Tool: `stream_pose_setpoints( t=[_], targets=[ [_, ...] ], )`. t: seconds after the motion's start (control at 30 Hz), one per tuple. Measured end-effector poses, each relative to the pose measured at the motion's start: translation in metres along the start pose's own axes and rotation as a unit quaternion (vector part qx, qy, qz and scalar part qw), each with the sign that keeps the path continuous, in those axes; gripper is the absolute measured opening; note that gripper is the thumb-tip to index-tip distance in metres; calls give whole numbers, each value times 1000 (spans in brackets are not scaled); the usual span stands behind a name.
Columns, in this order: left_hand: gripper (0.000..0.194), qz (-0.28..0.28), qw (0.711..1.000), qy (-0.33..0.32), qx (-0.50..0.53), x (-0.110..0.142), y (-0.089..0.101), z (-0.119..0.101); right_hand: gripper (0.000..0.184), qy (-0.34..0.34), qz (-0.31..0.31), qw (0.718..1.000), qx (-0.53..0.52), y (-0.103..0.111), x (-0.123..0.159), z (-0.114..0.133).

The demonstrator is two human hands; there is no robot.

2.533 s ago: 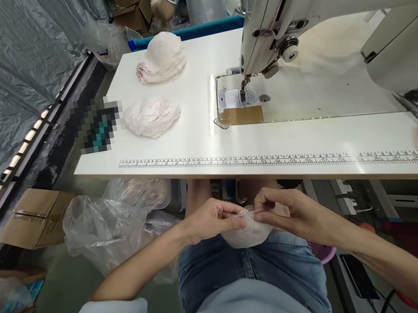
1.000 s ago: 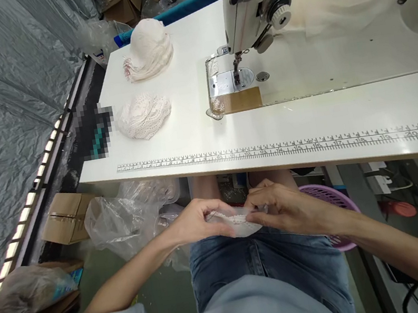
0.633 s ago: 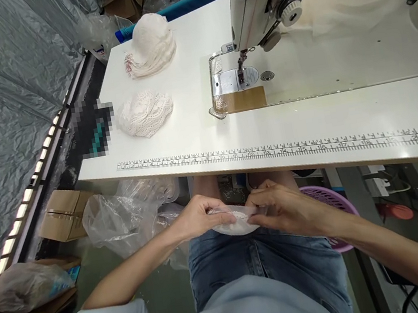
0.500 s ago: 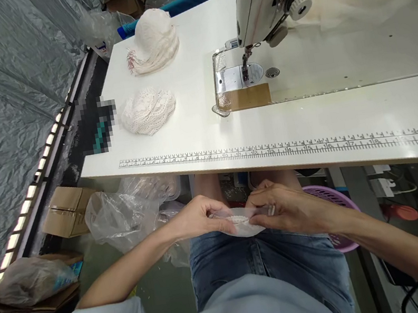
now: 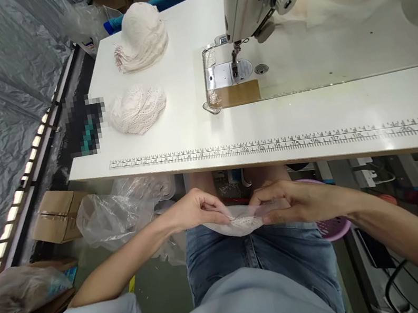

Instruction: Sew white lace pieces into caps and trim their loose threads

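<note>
Over my lap, a white cup-shaped piece of thin fabric [image 5: 241, 230] with a lacy strip is stretched between my two hands. My left hand [image 5: 202, 210] pinches its left side between thumb and fingers. With thumb and forefinger my right hand [image 5: 286, 201] grips the right side. Both hands are below the front edge of the sewing table [image 5: 189, 135]. On the table's left part lie a white lacy bundle [image 5: 138, 109] and, farther back, a stack of white cup-shaped pieces [image 5: 142, 34] with reddish threads at its edge.
A sewing machine [image 5: 247, 0] stands at the back, its needle area above a metal plate [image 5: 219, 75]. A printed ruler [image 5: 247, 148] runs along the table's front edge. Plastic bags [image 5: 115, 217], a cardboard box [image 5: 56, 216] and a purple basket [image 5: 337, 228] are below.
My right hand has shifted its hold outward, and the fabric is spread wider, showing more of the lacy strip. The whole view has moved slightly, so the table appears farther left.
</note>
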State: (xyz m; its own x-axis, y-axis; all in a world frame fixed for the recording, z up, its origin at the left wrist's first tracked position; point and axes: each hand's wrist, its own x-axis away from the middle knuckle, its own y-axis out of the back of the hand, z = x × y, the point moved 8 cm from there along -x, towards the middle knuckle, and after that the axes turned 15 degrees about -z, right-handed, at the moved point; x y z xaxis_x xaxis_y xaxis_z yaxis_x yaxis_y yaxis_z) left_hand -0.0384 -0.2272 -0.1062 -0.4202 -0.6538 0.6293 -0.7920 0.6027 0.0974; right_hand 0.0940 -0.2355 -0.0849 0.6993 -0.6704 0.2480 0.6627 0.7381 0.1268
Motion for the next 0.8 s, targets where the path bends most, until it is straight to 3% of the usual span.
stream_pose_setpoints(
  t=[0.3, 0.47, 0.8],
  targets=[
    [17, -30, 999, 26, 10, 1, 4, 7, 19, 34, -46, 998, 40, -4, -8, -7],
    [18, -29, 998, 39, 29, 1, 3, 7, 23, 71, -41, 997, 2, -4, -5, -7],
    [17, -44, 997, 33, 47, 3, 3, 8, 28, 57, -21, 998, 20, -5, -1, -9]
  ],
)
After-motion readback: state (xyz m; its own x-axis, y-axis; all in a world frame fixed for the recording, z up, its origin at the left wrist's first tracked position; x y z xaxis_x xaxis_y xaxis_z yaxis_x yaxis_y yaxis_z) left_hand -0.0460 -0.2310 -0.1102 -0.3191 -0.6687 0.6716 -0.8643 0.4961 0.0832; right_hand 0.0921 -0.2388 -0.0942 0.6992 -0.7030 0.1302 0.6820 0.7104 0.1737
